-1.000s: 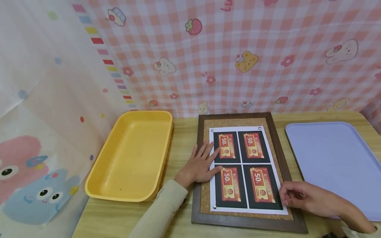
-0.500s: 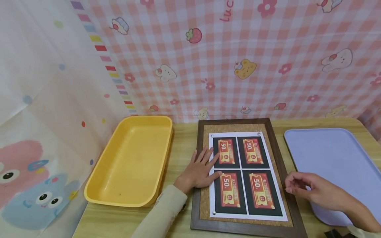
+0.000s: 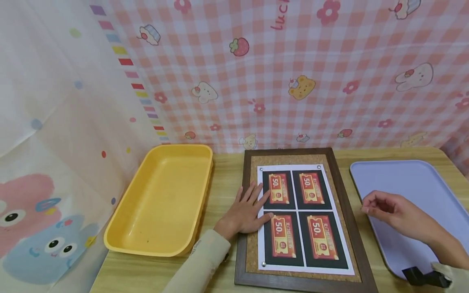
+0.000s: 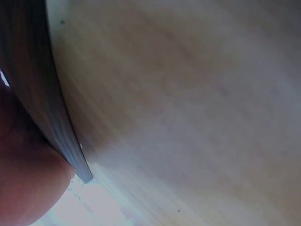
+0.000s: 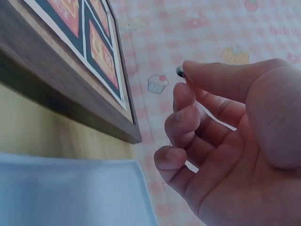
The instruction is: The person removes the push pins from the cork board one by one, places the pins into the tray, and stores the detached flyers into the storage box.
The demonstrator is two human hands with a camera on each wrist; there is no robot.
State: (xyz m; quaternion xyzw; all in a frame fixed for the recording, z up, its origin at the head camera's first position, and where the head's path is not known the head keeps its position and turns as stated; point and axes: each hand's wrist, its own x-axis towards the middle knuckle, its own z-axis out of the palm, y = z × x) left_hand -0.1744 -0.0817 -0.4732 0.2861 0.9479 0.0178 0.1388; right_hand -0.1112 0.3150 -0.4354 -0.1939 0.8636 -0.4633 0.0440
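A white sheet (image 3: 297, 209) printed with red coupons on black panels lies on a dark-framed cork board (image 3: 253, 244). Silver thumbtacks (image 3: 263, 264) sit at both far corners and the near left corner of the sheet. My left hand (image 3: 244, 211) rests with spread fingers across the board's left frame and the sheet's left edge. Over the left side of the lilac tray, my right hand (image 3: 397, 213) pinches a small silver thumbtack (image 5: 179, 71) between thumb and index finger, its other fingers curled. In the left wrist view, the frame (image 4: 51, 103) runs beside part of the hand.
A yellow tray (image 3: 161, 248) stands left of the board on the wooden table (image 3: 225, 171). The lilac tray (image 3: 393, 171) lies to the right. Behind the table hangs a pink checked cloth (image 3: 234, 93); a pale printed cloth (image 3: 80, 171) covers the left side.
My right hand has moved from the sheet's near right corner away to the right and up, over the lilac tray. The left hand stays on the board; the head view has tilted slightly.
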